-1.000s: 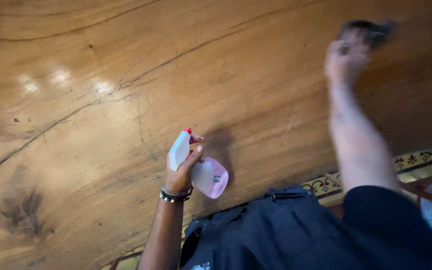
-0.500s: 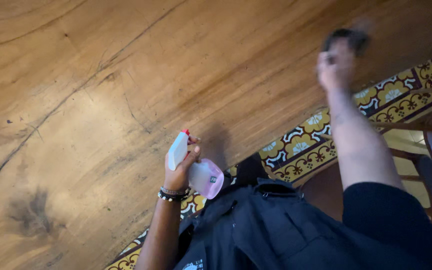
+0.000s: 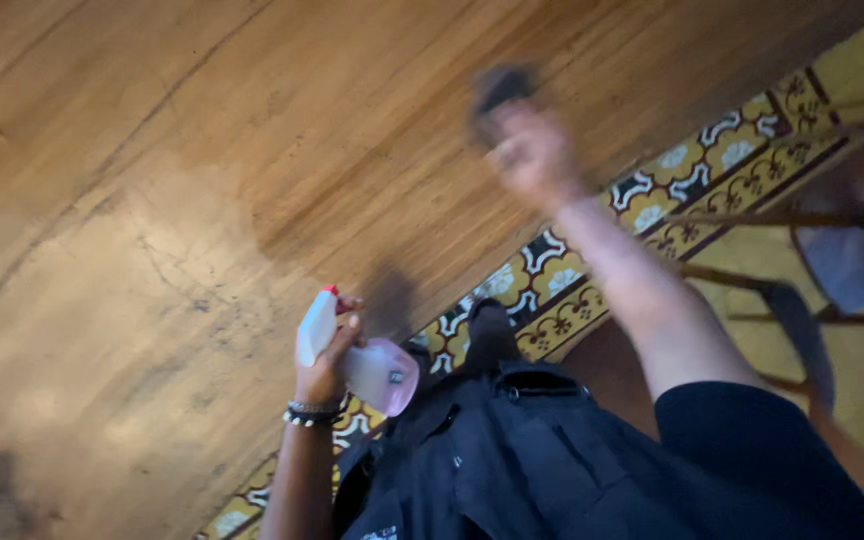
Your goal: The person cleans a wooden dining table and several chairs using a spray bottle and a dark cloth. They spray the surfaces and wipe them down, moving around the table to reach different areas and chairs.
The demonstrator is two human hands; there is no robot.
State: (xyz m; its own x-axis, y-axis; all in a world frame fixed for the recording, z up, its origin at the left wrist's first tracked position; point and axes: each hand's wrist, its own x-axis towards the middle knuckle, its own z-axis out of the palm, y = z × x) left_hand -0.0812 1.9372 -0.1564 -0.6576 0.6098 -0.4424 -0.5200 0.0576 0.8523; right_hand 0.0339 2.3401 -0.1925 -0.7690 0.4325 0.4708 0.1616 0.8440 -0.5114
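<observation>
Spray bottle left of cloth, above table

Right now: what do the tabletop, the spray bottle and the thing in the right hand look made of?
Tabletop: wood, likely varnished; grain lines, cracks, soft sheen. Spray bottle in the left hand: plastic, translucent pink body, white head with red tip. Dark pad in the right hand: perhaps cloth or sponge; too blurred to tell.

Dim warm light. Pale glare patch on wooden tabletop, left of spray bottle. Soft shadow right of bottle. Right hand heavily motion-blurred. Frame soft, tilted.
</observation>
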